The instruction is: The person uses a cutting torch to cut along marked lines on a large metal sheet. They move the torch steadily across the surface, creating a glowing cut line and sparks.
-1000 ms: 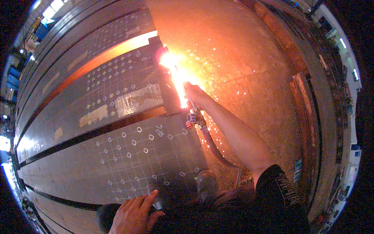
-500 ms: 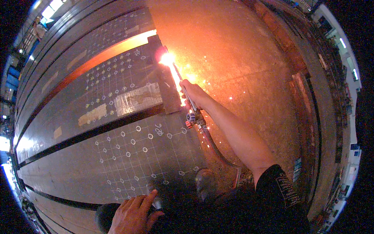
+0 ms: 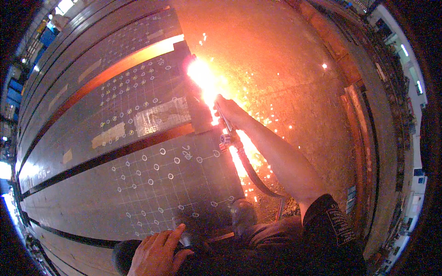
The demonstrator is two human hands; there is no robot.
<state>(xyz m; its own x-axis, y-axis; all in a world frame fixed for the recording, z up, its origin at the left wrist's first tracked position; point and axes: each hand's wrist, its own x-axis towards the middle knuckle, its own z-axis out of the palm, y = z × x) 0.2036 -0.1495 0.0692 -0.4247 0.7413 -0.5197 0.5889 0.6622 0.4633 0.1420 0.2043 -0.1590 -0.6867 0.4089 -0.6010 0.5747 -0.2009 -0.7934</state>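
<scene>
My right hand (image 3: 229, 112) is closed around the metal tube of a cutting torch (image 3: 226, 121). The torch has blue and red valve knobs by the wrist, and a hose (image 3: 258, 181) curves back from it. Its tip is lost in a white glare at the end of a dark steel beam (image 3: 201, 117). Sparks spray down along the beam end and past my forearm. At the lower edge, my left hand (image 3: 159, 250) lies over something dark, perhaps my knee, with fingers stretched out. What is under the palm is hidden.
Several steel beams lie side by side, with chalk grids and circles (image 3: 162, 151) on them and dark gaps between. My shoe (image 3: 243, 212) stands at the near beam's end. Brown floor (image 3: 294, 115) lies right, with a rusty steel length (image 3: 357, 119) beyond.
The glare at the torch tip has grown much larger and brighter. A thick stream of sparks now runs below the torch, lighting the gap and my trousers. Both hands stay nearly in place.
</scene>
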